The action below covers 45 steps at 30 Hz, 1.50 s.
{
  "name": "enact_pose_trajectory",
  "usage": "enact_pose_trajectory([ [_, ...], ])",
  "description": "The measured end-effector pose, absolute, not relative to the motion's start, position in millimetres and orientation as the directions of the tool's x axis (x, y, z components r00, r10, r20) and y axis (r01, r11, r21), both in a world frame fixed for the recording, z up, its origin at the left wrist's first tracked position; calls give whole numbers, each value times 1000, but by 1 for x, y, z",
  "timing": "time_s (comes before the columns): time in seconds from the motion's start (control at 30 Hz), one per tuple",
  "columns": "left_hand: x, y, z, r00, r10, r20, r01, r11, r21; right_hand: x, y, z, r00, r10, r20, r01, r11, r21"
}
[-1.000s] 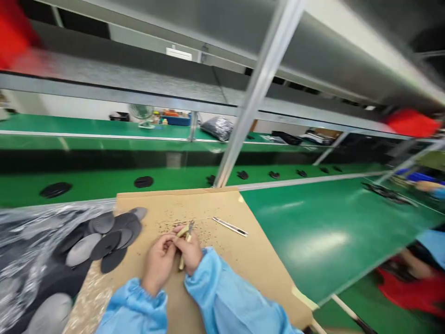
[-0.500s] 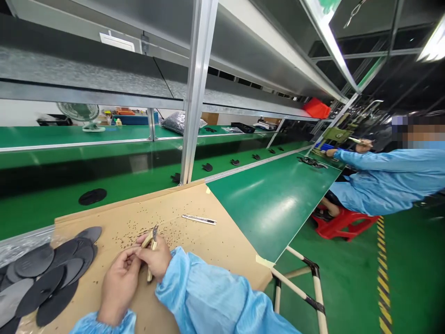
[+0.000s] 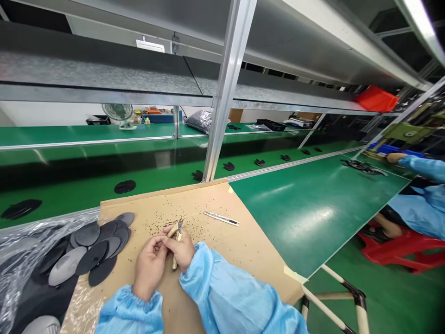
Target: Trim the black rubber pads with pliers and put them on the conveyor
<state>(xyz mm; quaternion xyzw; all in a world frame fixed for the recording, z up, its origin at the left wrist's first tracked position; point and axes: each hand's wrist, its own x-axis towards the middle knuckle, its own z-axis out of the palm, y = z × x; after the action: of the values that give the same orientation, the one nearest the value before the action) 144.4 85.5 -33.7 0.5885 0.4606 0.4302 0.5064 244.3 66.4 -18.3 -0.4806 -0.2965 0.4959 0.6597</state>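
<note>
The right hand (image 3: 182,250) grips small cutters (image 3: 176,246) with pale handles, its fingers (image 3: 184,246) curled narrowly round them; the left hand (image 3: 149,264) sits just beside, its fingertips (image 3: 166,239) pinched on the upper handle – anything finer between them is too small to tell; the cutters are held above the near part of a cardboard sheet (image 3: 250,260) strewn with dark specks (image 3: 156,222); a utility knife (image 3: 221,218) lies to the right; black and grey discs (image 3: 100,246) overlap at the sheet's left edge, beside a plastic bag (image 3: 21,264); a green bench (image 3: 313,218) stretches right – a co-worker's sleeve (image 3: 426,167) reaches across its far end.
</note>
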Motion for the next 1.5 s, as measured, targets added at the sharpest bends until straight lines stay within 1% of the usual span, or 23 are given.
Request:
enact_pose_trajectory([
  [0.47, 143, 85, -35, 242, 970, 3, 141, -38, 989, 244, 65, -14, 331, 940, -83, -366, 47, -929],
  [0.63, 144, 86, -35, 225, 974, 20, 130, -50, 990, 243, 64, -13, 326, 940, -96, -395, 43, -918],
  [0.73, 144, 85, -34, 217, 976, 33, 124, -61, 990, 244, 64, -13, 327, 941, -89, -380, 45, -924],
  [0.9, 144, 84, -32, 230, 973, 22, 138, -55, 989, 244, 65, -15, 333, 940, -78, -351, 47, -935],
  [1.17, 144, 84, -34, 243, 970, 1, 121, -31, 992, 244, 65, -16, 330, 940, -82, -372, 50, -927],
  [1.5, 143, 84, -34, 242, 970, 14, 140, -49, 989, 244, 67, -21, 336, 938, -85, -370, 49, -928],
])
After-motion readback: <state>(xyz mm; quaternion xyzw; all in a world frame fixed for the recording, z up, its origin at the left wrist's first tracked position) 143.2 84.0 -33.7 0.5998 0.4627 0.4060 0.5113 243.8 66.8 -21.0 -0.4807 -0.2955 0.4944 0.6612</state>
